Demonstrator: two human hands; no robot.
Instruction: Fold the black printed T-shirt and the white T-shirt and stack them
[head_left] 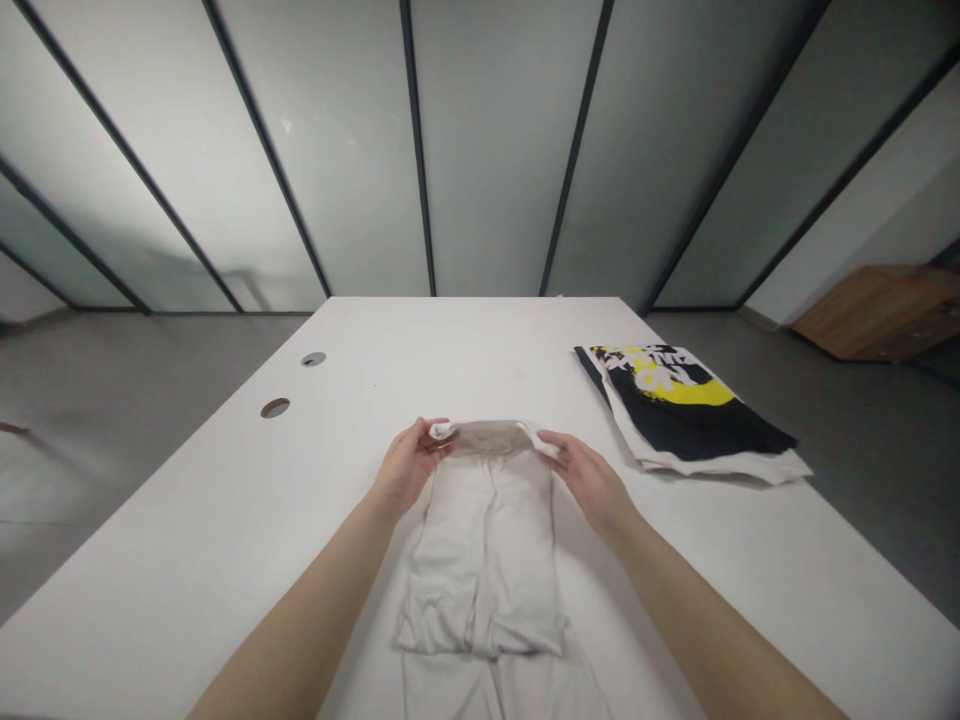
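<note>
A white cloth garment [487, 550], partly folded over itself, lies on the white table in front of me. Its far edge is raised a little off the tabletop. My left hand [414, 462] grips the left corner of that edge, with the fingers curled under the cloth. At the right corner, my right hand [592, 480] pinches the same edge between thumb and fingers. Between both hands the edge stands up and shows the inner side of the cloth. The near part of the garment runs out of view at the bottom.
On the right of the table [465, 350] lies a stack of folded shirts [697, 400], black with yellow and white print on top, white below. Two round holes pierce the tabletop at the left. Frosted glass panels [487, 150] stand behind, and a wooden cabinet [877, 310] is far right.
</note>
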